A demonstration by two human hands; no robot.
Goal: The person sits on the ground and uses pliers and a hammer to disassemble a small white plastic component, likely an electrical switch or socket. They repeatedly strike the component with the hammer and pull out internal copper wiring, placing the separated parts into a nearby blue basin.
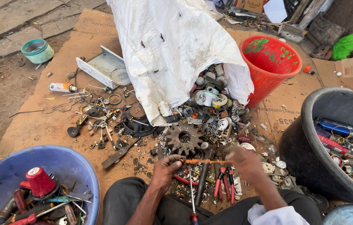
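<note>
My left hand (166, 166) and my right hand (245, 162) each grip one end of a thin rod wound with copper-orange wire (207, 161), held level between them above a scrap pile. Just beyond the rod lies a dark toothed gear wheel (184, 139). Under my hands rest a hammer (204, 175), red-handled pliers (223, 185) and a screwdriver with a red handle (192, 200). A white woven sack (172, 50) lies open, spilling small metal and plastic parts (214, 104) onto brown cardboard (51, 121).
A blue tub (66, 160) with tools and a red cap sits at the lower left. A black tub (310, 150) of wires and scrap is at the right, a red bucket (268, 62) behind it. A teal container (37, 51) and a white metal bracket (101, 66) lie at the left.
</note>
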